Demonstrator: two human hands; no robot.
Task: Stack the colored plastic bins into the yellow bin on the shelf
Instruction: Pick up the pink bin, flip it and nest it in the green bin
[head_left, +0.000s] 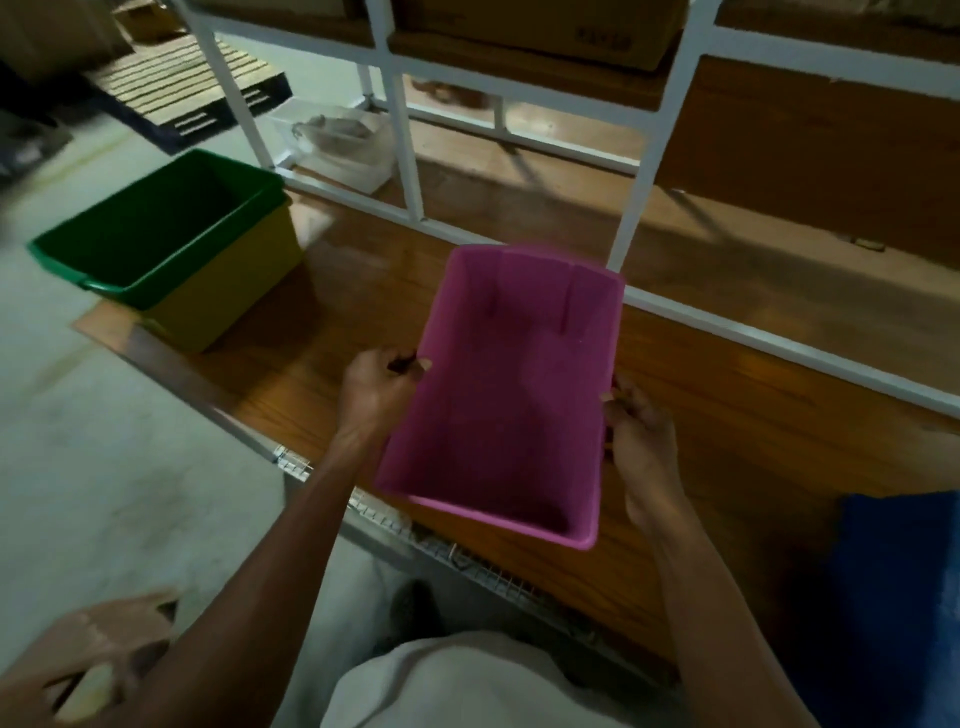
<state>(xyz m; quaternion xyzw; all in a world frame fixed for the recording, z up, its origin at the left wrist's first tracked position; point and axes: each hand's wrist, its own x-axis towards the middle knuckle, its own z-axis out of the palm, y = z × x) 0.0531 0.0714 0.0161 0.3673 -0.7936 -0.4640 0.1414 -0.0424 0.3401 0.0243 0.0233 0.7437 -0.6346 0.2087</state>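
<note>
The head view shows a person holding a pink bin (506, 395) with both hands above the front edge of a wooden shelf board (727, 441). The left hand (376, 392) grips the bin's left long rim, fingers curled over it; the right hand (641, 441) clasps the right long rim. The bin's open side faces the camera, and it is tilted. Well apart, at the board's left corner, a green bin (156, 228) sits nested inside the yellow bin (228, 291). A blue object (893, 597) shows at the right edge. White frame posts (405, 135) rise behind the board.
</note>
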